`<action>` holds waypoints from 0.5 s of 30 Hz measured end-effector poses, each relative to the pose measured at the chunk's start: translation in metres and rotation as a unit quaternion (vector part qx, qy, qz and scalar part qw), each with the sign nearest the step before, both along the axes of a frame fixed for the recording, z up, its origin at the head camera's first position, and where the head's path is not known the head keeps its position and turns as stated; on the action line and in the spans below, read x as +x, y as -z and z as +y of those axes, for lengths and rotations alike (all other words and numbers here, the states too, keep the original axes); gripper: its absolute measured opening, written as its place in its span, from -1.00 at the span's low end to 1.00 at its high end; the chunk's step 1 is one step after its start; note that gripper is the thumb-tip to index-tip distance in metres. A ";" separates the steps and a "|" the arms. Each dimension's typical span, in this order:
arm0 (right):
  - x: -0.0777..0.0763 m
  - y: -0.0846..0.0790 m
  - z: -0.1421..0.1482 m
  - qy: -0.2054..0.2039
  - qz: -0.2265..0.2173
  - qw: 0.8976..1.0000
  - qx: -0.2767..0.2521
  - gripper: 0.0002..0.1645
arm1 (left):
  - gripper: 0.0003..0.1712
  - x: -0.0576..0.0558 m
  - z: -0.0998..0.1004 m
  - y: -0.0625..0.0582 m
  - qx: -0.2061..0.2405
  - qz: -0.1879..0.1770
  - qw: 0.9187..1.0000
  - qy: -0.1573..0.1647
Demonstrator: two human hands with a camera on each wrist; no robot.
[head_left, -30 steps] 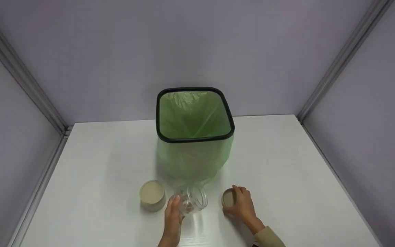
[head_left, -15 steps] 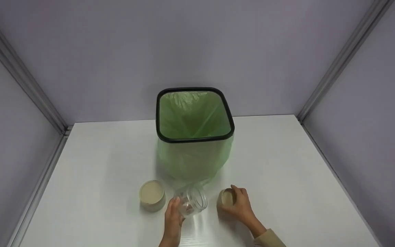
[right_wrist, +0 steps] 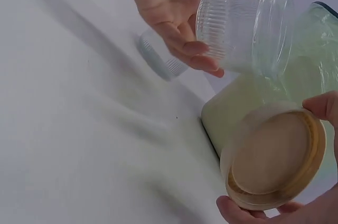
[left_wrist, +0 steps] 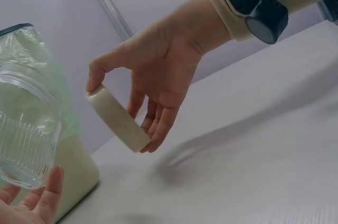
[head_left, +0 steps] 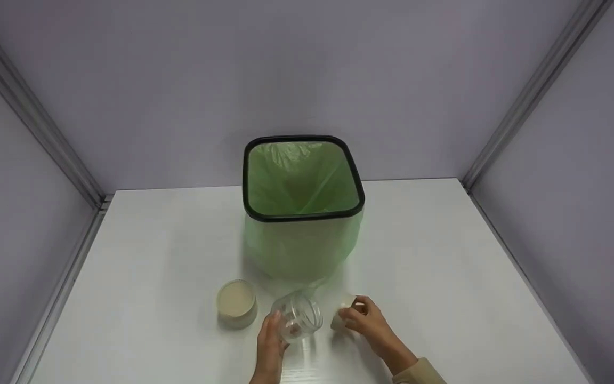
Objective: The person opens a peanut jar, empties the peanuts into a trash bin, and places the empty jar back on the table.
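Observation:
My left hand grips a clear ribbed glass jar by its base end, tilted with the open mouth toward the right. Between the thumb and fingers of my right hand is a round beige lid, pinched at its rim and stood on edge. The right wrist view shows the lid's hollow inside with a tan inner rim. Lid and jar are apart, the lid a short way right of the mouth. Left of my left hand, a second jar stands upright with a beige lid on it.
A bin with a black rim and a green plastic liner stands behind the hands on the white table. Pale panel walls enclose the table at the back and both sides.
My right hand has shifted slightly left and turned the lid, so it now shows nearly edge-on in the head view. The glass jar has tilted and dipped only slightly. The second jar stays put.

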State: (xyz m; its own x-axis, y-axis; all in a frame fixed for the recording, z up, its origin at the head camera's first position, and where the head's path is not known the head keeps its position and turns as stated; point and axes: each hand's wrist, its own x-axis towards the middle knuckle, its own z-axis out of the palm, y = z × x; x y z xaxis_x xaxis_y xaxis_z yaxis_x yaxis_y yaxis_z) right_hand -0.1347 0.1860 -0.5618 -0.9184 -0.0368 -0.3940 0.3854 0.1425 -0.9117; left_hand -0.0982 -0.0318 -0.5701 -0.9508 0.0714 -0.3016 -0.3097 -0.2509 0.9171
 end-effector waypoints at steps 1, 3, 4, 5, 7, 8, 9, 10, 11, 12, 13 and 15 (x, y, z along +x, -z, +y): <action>0.001 -0.001 0.000 -0.004 -0.006 1.000 -0.024 -0.27 | -0.19 0.000 0.000 0.001 -0.001 0.001 1.000 0.001; 0.001 -0.001 0.000 -0.016 -0.013 0.998 -0.060 -0.34 | -0.18 0.001 0.000 0.001 -0.001 -0.001 1.000 0.001; 0.001 -0.002 0.000 -0.022 -0.015 0.997 -0.077 -0.37 | -0.18 0.001 0.001 0.001 -0.001 -0.003 1.000 0.001; 0.002 -0.003 0.000 -0.028 -0.016 0.996 -0.088 -0.40 | -0.19 0.002 0.001 0.001 0.000 -0.005 1.000 -0.001; 0.002 -0.004 -0.001 -0.037 -0.019 0.993 -0.111 -0.41 | -0.19 0.002 0.002 0.002 0.000 -0.009 1.000 -0.001; 0.002 -0.004 -0.001 -0.038 -0.022 0.991 -0.124 -0.42 | -0.18 0.002 0.002 0.002 0.000 -0.011 1.000 0.001; 0.002 -0.005 -0.002 -0.036 -0.024 0.990 -0.136 -0.43 | -0.18 0.002 0.002 0.002 -0.002 -0.013 1.000 0.001; 0.003 -0.005 -0.002 -0.032 -0.027 0.988 -0.148 -0.44 | -0.18 0.002 0.003 0.002 -0.004 -0.014 1.000 0.001; 0.003 -0.006 -0.002 -0.029 -0.028 0.987 -0.158 -0.46 | -0.18 0.002 0.003 0.003 -0.005 -0.014 1.000 0.000; 0.003 -0.006 -0.002 -0.026 -0.028 0.985 -0.168 -0.47 | -0.18 0.002 0.004 0.002 -0.007 -0.015 1.000 0.000; 0.003 -0.006 -0.002 -0.023 -0.027 0.984 -0.175 -0.47 | -0.18 0.002 0.004 0.002 -0.009 -0.016 1.000 0.000; 0.004 -0.006 -0.002 -0.024 -0.023 0.983 -0.183 -0.45 | -0.20 0.002 0.005 0.002 -0.013 -0.019 1.000 -0.004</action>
State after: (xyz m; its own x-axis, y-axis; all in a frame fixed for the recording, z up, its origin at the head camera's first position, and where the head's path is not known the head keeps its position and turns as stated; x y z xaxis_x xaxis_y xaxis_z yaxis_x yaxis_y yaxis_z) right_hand -0.1308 0.1838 -0.5554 -0.8937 -0.2267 -0.3872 0.4281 -0.1725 -0.8871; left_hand -0.0957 -0.0272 -0.5724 -0.9394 0.0563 -0.3382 -0.3419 -0.2292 0.9113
